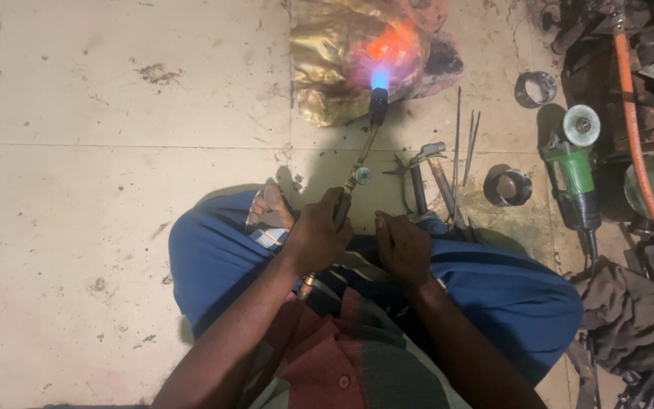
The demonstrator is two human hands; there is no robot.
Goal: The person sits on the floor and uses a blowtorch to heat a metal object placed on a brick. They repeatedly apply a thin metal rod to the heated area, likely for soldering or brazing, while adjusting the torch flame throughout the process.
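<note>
Left hand [313, 236] closed round gas torch [357, 170] handle, nozzle out front over floor, flame on brass sheet [334, 53]. Rigid, light, slim; hot tip, so grip low on handle. Right hand [403, 246] loosely curled on lap, holding nothing. Green angle grinder [575, 178] lying far right.

The person sits cross-legged on the floor, knees spread wide to either side, and one bare foot [269, 206] shows beside the left knee. Both forearms reach forward from the lower edge of the view and draw together over the lap. The left hand [316, 236] is curled into a closed grip, knuckles up, wrist nearly straight. The right hand [403, 246] lies just beside it, palm down, fingers loosely bent and resting near the right knee, closed on nothing.
</note>
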